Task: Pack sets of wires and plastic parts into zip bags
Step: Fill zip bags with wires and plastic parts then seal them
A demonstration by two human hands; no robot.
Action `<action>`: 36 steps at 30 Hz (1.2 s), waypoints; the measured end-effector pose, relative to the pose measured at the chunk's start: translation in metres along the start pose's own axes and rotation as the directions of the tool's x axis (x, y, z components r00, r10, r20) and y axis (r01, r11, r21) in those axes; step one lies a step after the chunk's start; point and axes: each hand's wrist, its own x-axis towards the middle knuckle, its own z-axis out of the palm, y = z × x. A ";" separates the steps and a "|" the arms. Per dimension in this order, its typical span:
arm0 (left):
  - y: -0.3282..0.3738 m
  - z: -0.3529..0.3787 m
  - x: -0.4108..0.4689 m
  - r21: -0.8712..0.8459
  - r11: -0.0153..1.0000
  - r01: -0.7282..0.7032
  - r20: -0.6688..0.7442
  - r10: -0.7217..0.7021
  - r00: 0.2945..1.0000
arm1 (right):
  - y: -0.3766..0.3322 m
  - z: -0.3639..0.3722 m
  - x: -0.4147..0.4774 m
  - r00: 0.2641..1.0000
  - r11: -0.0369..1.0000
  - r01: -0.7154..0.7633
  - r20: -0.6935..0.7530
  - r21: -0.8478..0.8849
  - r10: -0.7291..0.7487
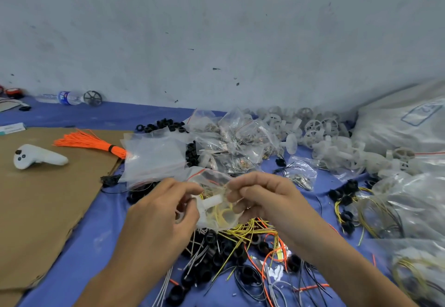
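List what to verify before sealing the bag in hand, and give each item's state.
1. Hold: left hand and right hand both pinch the zip bag: ok.
2. Part: white plastic part sits inside the bag: ok.
3. Wires: yellow wires are inside the bag: ok.
4. No wire ends poke out of the mouth: cannot tell.
5. Zip strip lined up for closing: cannot tell.
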 end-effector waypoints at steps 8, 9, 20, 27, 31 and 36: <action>-0.002 0.004 -0.002 -0.035 0.999 0.017 0.059 -0.015 0.998 | 0.087 -0.152 0.079 0.904 0.361 -0.312 -0.392 -0.879 -0.170; -0.002 0.004 -0.002 -0.048 0.999 0.017 0.047 -0.014 0.999 | 0.095 -0.171 0.088 0.890 0.288 -0.360 -0.419 -0.888 -0.181; 0.003 0.007 0.004 -0.039 0.999 0.002 0.023 -0.001 1.000 | 0.127 -0.238 0.115 0.829 0.009 -0.559 -0.559 -0.829 -0.018; -0.002 0.007 0.002 -0.063 0.998 -0.002 0.080 0.007 0.997 | 0.060 -0.199 0.062 0.762 0.745 -0.322 -0.627 -0.585 -0.162; 0.000 0.014 0.002 -0.069 0.997 -0.015 0.108 0.022 0.994 | 0.013 -0.141 -0.001 0.926 0.880 0.038 -0.314 -0.473 -0.209; 0.000 0.020 -0.002 -0.076 0.997 -0.033 0.123 0.042 0.991 | -0.009 -0.074 -0.040 0.994 0.984 0.031 0.101 0.175 -0.050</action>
